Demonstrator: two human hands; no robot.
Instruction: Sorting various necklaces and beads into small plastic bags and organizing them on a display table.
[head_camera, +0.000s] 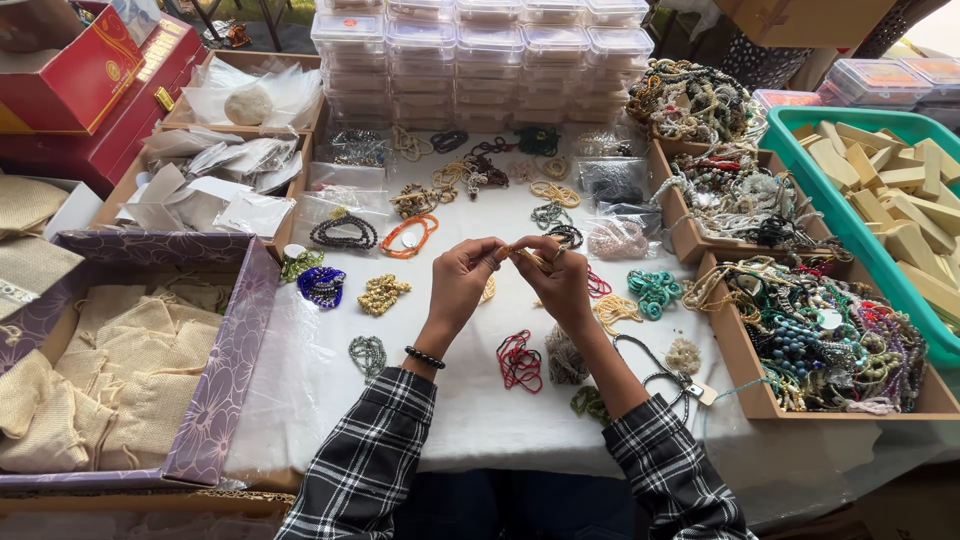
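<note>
a purple box (232, 375) of cloth pouches (120, 385) sits left. stacked clear boxes (480, 55) line the back. wooden trays (745, 385) of mixed beads stand right, beside a green basket (800, 185) of wood blocks (905, 215).

A market stall: bead strings (800, 330) in trays, stacked plastic boxes (480, 60).

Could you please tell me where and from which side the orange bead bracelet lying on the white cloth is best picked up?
Probably pinch the orange bead bracelet on its near arc with thumb and forefinger, coming from above. It lies flat as an open loop on the white cloth, so the strand is thin and bare there, while the dark bead bracelet crowds its left side.
</note>
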